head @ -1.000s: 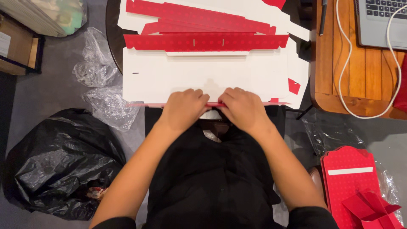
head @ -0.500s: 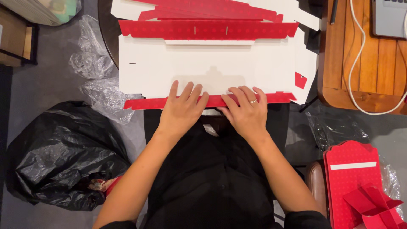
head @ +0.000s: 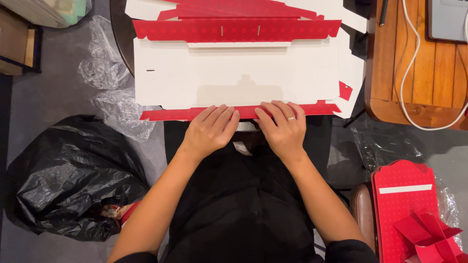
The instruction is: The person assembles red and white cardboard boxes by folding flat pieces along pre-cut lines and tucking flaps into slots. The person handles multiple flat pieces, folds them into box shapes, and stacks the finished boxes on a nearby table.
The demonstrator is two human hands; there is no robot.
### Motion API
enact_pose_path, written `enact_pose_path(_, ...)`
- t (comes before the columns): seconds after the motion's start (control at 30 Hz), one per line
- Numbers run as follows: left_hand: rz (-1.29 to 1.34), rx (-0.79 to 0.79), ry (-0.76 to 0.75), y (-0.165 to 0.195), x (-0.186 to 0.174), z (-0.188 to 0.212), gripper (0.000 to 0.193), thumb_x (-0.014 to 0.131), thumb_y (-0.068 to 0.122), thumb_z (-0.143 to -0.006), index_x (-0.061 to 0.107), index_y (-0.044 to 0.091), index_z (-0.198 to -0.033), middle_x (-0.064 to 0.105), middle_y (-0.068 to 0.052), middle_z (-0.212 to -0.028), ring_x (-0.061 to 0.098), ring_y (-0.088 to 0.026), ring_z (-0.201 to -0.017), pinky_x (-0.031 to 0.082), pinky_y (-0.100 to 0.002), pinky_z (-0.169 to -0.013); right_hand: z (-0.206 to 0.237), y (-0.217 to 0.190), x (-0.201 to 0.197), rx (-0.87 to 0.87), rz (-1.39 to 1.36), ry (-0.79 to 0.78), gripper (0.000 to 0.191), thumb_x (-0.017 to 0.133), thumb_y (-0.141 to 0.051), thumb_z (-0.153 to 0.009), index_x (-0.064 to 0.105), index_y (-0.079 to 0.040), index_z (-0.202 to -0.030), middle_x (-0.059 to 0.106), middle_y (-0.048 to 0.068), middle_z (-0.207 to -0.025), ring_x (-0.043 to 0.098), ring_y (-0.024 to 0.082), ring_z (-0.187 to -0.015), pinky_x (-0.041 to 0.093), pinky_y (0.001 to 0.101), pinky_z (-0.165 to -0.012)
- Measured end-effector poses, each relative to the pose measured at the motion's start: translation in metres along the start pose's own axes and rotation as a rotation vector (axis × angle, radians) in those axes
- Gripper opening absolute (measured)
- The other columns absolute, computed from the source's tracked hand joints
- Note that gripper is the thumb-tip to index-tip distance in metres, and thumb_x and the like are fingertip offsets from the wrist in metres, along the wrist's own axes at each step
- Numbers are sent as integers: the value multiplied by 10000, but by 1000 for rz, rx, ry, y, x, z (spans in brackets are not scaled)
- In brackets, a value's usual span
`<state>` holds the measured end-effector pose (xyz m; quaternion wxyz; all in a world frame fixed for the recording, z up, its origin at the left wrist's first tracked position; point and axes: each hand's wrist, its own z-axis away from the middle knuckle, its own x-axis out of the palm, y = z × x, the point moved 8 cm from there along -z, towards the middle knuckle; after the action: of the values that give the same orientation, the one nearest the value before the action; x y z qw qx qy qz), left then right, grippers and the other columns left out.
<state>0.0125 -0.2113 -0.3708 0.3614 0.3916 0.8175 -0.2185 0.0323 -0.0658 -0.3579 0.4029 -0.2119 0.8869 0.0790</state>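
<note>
A flat white cardboard box blank (head: 234, 75) lies in front of me, with a red dotted flap along its far edge and a narrow red flap (head: 170, 114) along its near edge. My left hand (head: 209, 129) rests flat, fingers together, on the near red flap just left of centre. Beside it, my right hand (head: 282, 127), wearing a ring, presses the same flap just right of centre. Both hands lie palm down and hold nothing. More red and white blanks (head: 253, 9) are stacked under and behind this one.
A full black rubbish bag (head: 68, 175) sits at my left, with crumpled clear plastic (head: 105, 73) beyond it. A wooden table (head: 419, 63) with a white cable (head: 407, 73) stands at the right. Folded red boxes (head: 409, 214) lie at the lower right.
The near red flap has been folded over onto the blank's edge. Both hands have opened from curled to flat and now press along it.
</note>
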Motion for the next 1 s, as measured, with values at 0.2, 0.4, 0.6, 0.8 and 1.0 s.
enact_pose_path(0.2,-66,43,-48,0,4,-3,307,664,115,-892,709,-22,-1163,737,-134,-1154,721,-254,-1080,582,-406,-952,-6,-2,-4,-85,126,81,226,750,-123,-905,763,-107,-1130,747,15,-1084,706,192,-1029,513,399,-941)
enact_pose_path(0.4,-160,79,-68,-5,8,-8,324,657,116,-905,707,-25,-1192,729,-148,-1199,718,-251,-1123,577,-411,-966,-14,-2,3,-115,136,53,240,753,-165,-959,754,-65,-1177,735,25,-1072,703,183,-1028,510,397,-941)
enact_pose_path(0.6,-132,106,-74,1,-1,-11,335,645,129,-902,697,-32,-1191,730,-155,-1202,719,-255,-1117,580,-405,-955,-18,-3,-8,-108,95,22,257,742,-109,-878,768,-75,-1132,727,17,-1018,697,181,-954,523,384,-897)
enact_pose_path(0.8,-59,121,-115,17,-12,-6,310,659,129,-906,687,-20,-1176,735,-118,-1113,728,-227,-1044,585,-350,-903,-6,-4,-27,-94,-40,-42,242,783,-92,-850,752,-62,-1087,723,30,-1007,699,197,-945,515,349,-806)
enact_pose_path(1.0,13,79,-133,17,-11,-8,288,682,115,-854,677,-25,-1105,709,-87,-976,729,-207,-950,581,-315,-811,-3,-1,-22,-74,-118,-130,278,797,-117,-797,727,-68,-1061,731,37,-1035,708,213,-972,537,358,-818)
